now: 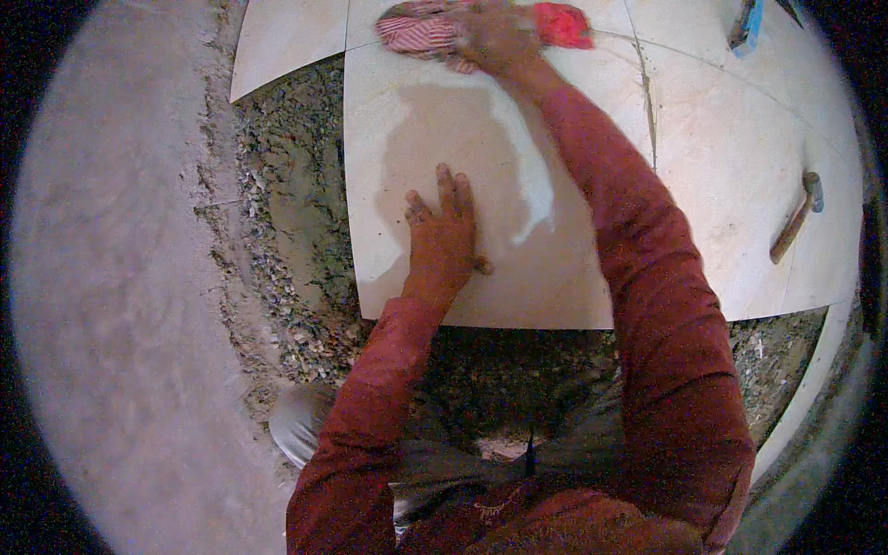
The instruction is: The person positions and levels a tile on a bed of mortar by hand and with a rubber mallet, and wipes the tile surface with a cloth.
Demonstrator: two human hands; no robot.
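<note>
Wiping looks like the step in hand, so from the left: a rough gravel bed (pixel 294 203) runs along the edge of a big pale tile (pixel 555 287). At that tile's far end sits the striped cloth (pixel 416 30); nearer in, the left hand (pixel 442 242) appears to rest on the tile, fingers spread, gripping nothing. Up top, the right hand (pixel 504 39), blurred, is over the cloth; clutching or merely pressing, I cannot tell! Right beside it a red piece (pixel 562 25) pokes out, perhaps the same bundle. Further right, a blue tool (pixel 747 28) and a hammer (pixel 795 222) lie on pale tiling (pixel 712 139). The next move, I'd judge, calls for even pressure, left palm bracing.
</note>
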